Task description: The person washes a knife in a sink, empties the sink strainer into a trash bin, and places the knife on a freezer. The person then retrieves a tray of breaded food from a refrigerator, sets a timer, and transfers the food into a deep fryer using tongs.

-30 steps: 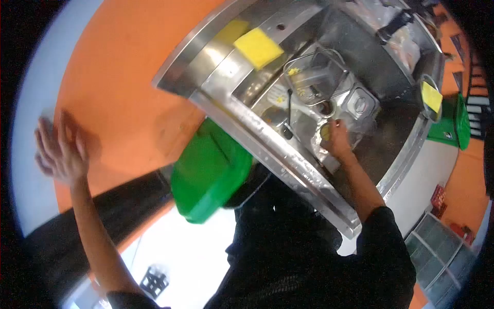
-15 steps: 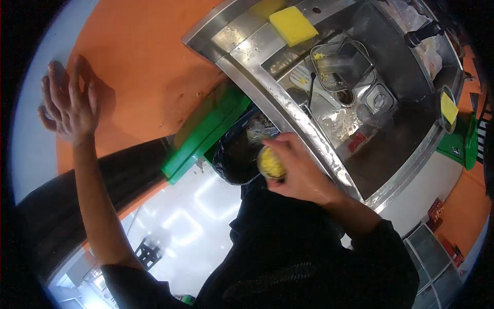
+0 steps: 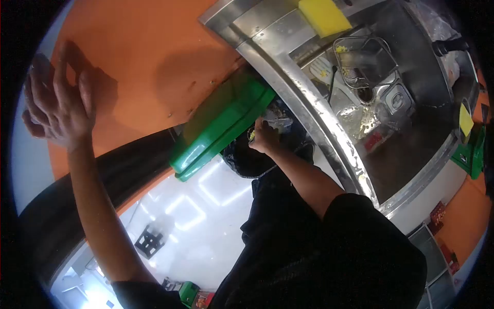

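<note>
My left hand (image 3: 62, 110) is spread flat against the orange wall (image 3: 139, 46), fingers apart and holding nothing. My right hand (image 3: 266, 138) reaches down into the mouth of a bin lined with a black bag (image 3: 242, 160). Its fingers are closed round a small round cup (image 3: 251, 135) with yellow bits in it; most of the cup is hidden by the hand and the dark bag. The green bin lid (image 3: 221, 134) stands raised beside the hand, between it and the wall. Crumpled clear plastic (image 3: 280, 122) lies inside the bin.
The steel sink (image 3: 329, 129) is at the right, holding a wire-framed basket (image 3: 368, 62), a metal lid (image 3: 397, 99) and a slotted white utensil (image 3: 320, 69). A yellow sponge (image 3: 324, 18) lies on its ledge. A black crate (image 3: 150, 242) stands on the shiny floor.
My right hand has moved away from the sink edge and lower into the bin with the cup, which now shows less. My left hand stays on the wall. The whole view has shifted slightly.
</note>
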`<state>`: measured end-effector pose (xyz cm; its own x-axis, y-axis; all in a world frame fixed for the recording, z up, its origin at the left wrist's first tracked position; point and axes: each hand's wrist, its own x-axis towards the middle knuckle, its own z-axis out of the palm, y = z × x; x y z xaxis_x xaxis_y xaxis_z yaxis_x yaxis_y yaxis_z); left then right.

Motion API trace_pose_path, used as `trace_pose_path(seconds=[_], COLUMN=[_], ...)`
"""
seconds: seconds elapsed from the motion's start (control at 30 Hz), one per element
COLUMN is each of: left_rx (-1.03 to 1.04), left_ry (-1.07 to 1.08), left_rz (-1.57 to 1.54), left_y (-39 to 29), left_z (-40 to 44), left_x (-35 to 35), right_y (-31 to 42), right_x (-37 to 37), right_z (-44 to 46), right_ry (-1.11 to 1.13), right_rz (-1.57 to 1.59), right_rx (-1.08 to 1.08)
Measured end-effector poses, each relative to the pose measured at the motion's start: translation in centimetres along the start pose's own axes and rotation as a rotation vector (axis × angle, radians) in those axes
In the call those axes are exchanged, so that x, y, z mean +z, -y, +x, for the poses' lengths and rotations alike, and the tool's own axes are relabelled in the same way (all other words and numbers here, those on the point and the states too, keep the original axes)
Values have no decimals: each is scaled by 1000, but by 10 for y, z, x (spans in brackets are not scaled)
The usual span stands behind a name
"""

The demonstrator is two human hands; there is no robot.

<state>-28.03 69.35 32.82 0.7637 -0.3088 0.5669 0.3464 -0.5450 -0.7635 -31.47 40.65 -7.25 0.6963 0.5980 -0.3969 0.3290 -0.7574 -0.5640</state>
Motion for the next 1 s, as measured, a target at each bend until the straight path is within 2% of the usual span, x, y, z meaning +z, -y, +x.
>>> trace_pose_path(seconds=[0.1, 0.17, 0.23, 0.3, 0.33, 0.43, 0.5, 0.6, 0.7, 0.77, 0.83, 0.9, 1.0], left_rx=[18, 54, 76, 79, 86, 25, 13, -10, -43, -42, -15, -69, -43], left_ry=[64, 111, 97, 112, 99, 55, 82, 83, 86, 276, 576, -7, -78], left_rz=[166, 168, 86, 70, 34, 71, 68, -6, -15, 193, 508, -77, -165], left_y=[-1, 2, 9, 9, 11, 0, 0, 2, -4, -10, -23, -10, -16], left_z=[1, 0, -2, -12, -6, -1, 0, 1, 2, 7, 28, 8, 20], left_x=[1, -2, 5, 6, 7, -3, -4, -2, -4, -22, -43, -10, -16], right_y=[-38, -88, -119, -120, -103, -85, -58, -53, -49, -36, -10, 3, 6], right_x=[27, 51, 66, 61, 30, 10, -11, -16, -17, -6, -50, -94, -175], right_z=[12, 11, 16, -17, -18, -15, -15, -22, -37, -54, -70, -88, -123], right_ry=[115, 440, 164, 100, 121, 113, 179, 199, 199, -169, -49, 44, -108], right_rz=[14, -191, -393, -400, -306, -238, -85, -78, -12, 67, 195, 305, 514], right_rx=[-102, 329, 247, 211, 215, 236, 307, 188, 256, -23, -17, -153, -316])
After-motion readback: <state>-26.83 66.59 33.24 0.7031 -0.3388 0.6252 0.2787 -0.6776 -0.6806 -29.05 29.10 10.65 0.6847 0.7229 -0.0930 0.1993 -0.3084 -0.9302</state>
